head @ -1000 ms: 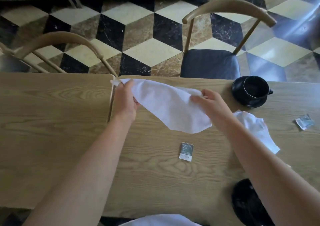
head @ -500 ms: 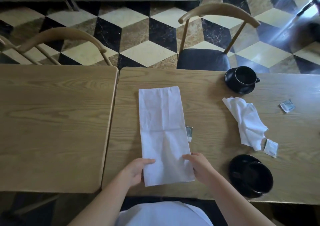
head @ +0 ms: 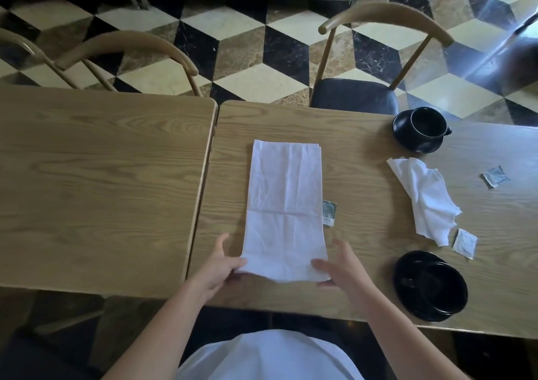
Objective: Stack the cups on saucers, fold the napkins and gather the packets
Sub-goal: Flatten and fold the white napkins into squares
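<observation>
Both hands now lifting flat napkin's near corners off table.

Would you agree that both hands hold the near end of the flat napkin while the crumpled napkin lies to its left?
Not quite: in the head view the crumpled napkin lies to the right of the flat napkin, not the left. The left hand and right hand do hold its near end.

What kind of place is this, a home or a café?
Most likely a café or small restaurant, after guests have left. Two wooden tables stand pushed together with matching chairs, on a patterned marble floor; black cups on saucers, used napkins and small packets remain.
</observation>
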